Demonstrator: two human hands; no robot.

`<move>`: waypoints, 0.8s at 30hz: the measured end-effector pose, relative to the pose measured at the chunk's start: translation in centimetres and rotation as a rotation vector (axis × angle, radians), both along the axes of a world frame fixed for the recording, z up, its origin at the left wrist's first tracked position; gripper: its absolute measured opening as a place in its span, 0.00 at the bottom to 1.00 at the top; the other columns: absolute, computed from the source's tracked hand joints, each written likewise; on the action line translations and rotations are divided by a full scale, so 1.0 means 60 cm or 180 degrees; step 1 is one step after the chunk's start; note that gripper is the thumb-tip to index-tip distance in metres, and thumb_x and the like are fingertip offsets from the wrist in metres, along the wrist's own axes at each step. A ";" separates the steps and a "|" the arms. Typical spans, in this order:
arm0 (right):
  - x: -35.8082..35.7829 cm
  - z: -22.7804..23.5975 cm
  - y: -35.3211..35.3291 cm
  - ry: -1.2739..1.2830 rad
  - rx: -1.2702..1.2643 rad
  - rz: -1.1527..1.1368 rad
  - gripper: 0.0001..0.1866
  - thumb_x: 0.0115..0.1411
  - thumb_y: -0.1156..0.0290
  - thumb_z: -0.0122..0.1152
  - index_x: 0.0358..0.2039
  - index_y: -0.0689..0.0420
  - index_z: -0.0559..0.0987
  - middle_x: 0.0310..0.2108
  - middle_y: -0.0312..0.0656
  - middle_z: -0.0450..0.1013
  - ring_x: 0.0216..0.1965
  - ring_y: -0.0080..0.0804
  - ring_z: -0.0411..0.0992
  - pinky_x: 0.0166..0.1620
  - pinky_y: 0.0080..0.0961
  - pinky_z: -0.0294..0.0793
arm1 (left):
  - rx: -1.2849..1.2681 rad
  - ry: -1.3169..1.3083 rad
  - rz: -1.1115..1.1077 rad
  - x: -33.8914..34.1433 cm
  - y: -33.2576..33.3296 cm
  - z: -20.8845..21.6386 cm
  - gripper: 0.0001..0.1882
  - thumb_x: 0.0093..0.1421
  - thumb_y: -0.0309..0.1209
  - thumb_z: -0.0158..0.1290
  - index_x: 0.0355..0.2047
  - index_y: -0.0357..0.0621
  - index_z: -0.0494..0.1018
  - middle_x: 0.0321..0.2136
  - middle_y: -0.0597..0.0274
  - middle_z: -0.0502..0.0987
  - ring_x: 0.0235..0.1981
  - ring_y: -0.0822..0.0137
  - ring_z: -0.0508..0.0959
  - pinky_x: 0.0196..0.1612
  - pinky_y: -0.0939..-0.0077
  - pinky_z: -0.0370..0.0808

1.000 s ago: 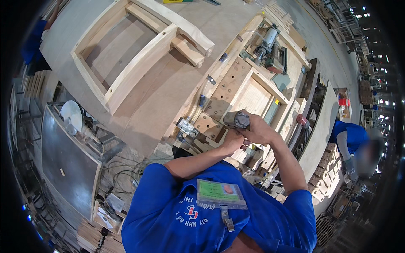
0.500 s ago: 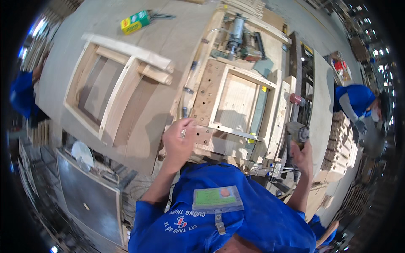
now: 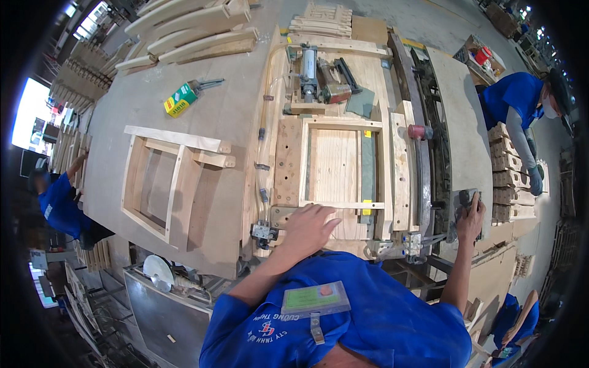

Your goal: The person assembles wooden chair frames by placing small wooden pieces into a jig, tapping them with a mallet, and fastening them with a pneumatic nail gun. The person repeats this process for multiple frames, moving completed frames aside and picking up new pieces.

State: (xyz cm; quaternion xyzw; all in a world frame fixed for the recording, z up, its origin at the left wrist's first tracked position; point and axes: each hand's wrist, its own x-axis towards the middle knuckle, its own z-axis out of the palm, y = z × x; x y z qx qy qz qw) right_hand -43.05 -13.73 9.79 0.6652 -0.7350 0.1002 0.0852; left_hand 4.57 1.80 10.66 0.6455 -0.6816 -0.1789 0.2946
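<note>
A pale wooden frame (image 3: pixel 303 161) lies in a wooden jig, its near rail running beside my left hand (image 3: pixel 308 226). The fingers of that hand are spread over the rail's left end and hold nothing; whether they touch the wood I cannot tell. Farther right, my right hand (image 3: pixel 470 222) is closed round a dark grey power tool (image 3: pixel 464 202) at the near end of a long grey board (image 3: pixel 461 135). My hand and the blur hide part of the tool, so its exact kind does not show.
Another wooden frame (image 3: pixel 176 196) lies on the left table, below a green and yellow box (image 3: pixel 181 100). An air cylinder (image 3: pixel 308 73) is mounted at the jig's far end. Co-workers in blue (image 3: pixel 512 101) stand at right and left. Wooden parts (image 3: pixel 512 175) are stacked at right.
My right hand has carried the power tool rightward, from beside the jig to the grey board. My left hand has moved right along the near rail, its fingers now spread. The view has shifted.
</note>
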 end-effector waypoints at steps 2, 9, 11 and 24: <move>-0.005 -0.002 0.009 0.0440 -0.0039 0.0094 0.33 0.66 0.76 0.61 0.71 0.50 0.68 0.63 0.52 0.66 0.57 0.59 0.72 0.56 0.50 0.75 | 0.0146 -0.0170 -0.0287 -0.030 -0.044 -0.035 0.18 0.64 0.39 0.62 0.48 0.41 0.79 0.41 0.53 0.82 0.45 0.51 0.80 0.49 0.57 0.76; 0.150 -0.012 0.208 -0.3410 0.2388 0.0958 0.14 0.68 0.68 0.61 0.46 0.66 0.83 0.25 0.36 0.76 0.28 0.22 0.73 0.33 0.24 0.73 | 0.0776 -0.0709 -0.0653 -0.068 -0.098 -0.160 0.19 0.60 0.42 0.64 0.44 0.42 0.76 0.41 0.50 0.78 0.47 0.48 0.78 0.50 0.52 0.75; 0.160 0.014 0.240 -0.3280 0.1814 0.0955 0.12 0.69 0.70 0.60 0.44 0.65 0.84 0.22 0.33 0.72 0.23 0.17 0.69 0.27 0.19 0.67 | 0.0686 -0.0608 -0.0691 -0.062 -0.101 -0.173 0.19 0.60 0.42 0.64 0.43 0.42 0.78 0.43 0.49 0.80 0.48 0.48 0.80 0.50 0.51 0.76; 0.148 0.022 0.221 -0.3735 0.2041 0.0953 0.13 0.72 0.71 0.62 0.53 0.63 0.81 0.36 0.36 0.77 0.31 0.20 0.69 0.32 0.19 0.71 | 0.0995 -0.0820 -0.1603 -0.049 -0.130 -0.158 0.22 0.63 0.43 0.62 0.50 0.43 0.72 0.43 0.46 0.79 0.48 0.43 0.81 0.51 0.49 0.76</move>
